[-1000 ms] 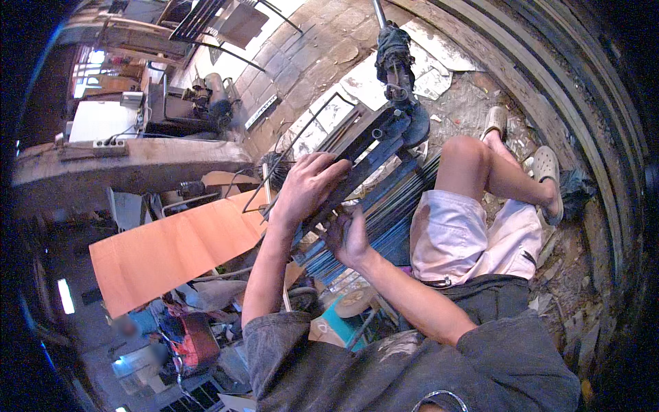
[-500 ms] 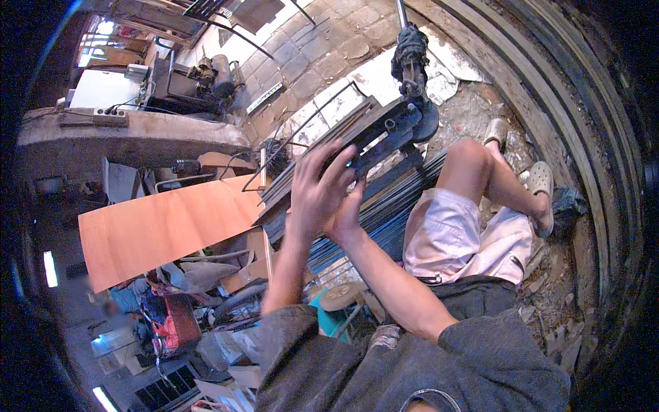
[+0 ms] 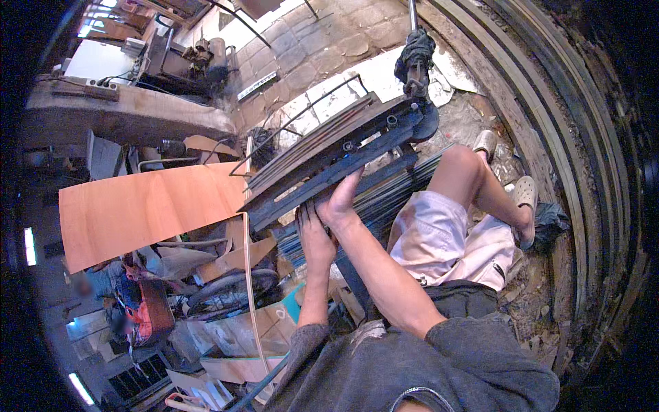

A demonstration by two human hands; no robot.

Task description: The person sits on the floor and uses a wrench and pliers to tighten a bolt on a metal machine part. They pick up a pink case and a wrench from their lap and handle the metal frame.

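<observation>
A dark metal hand-lever machine with long slotted bars lies slanted in front of me. Its lever rises at the top, wrapped in black material. My left hand is at the near edge of the bars, its fingers straight and close together, fingertips against the metal. Just right of it, my right hand lies along the same edge with one digit stretched up; its other fingers are partly hidden. I see nothing held in either hand. An orange-brown thin sheet extends left from the machine's left end.
Below the machine lies a bundle of long thin rods. A narrow pale strip stands left of my arms. Further left are a bicycle wheel and a red box-like thing. Long beams line the right side. My bent legs are at right.
My left hand has come down from over the dark bars to their near edge, beside my right hand. The view has shifted slightly, and the bars are now less covered.
</observation>
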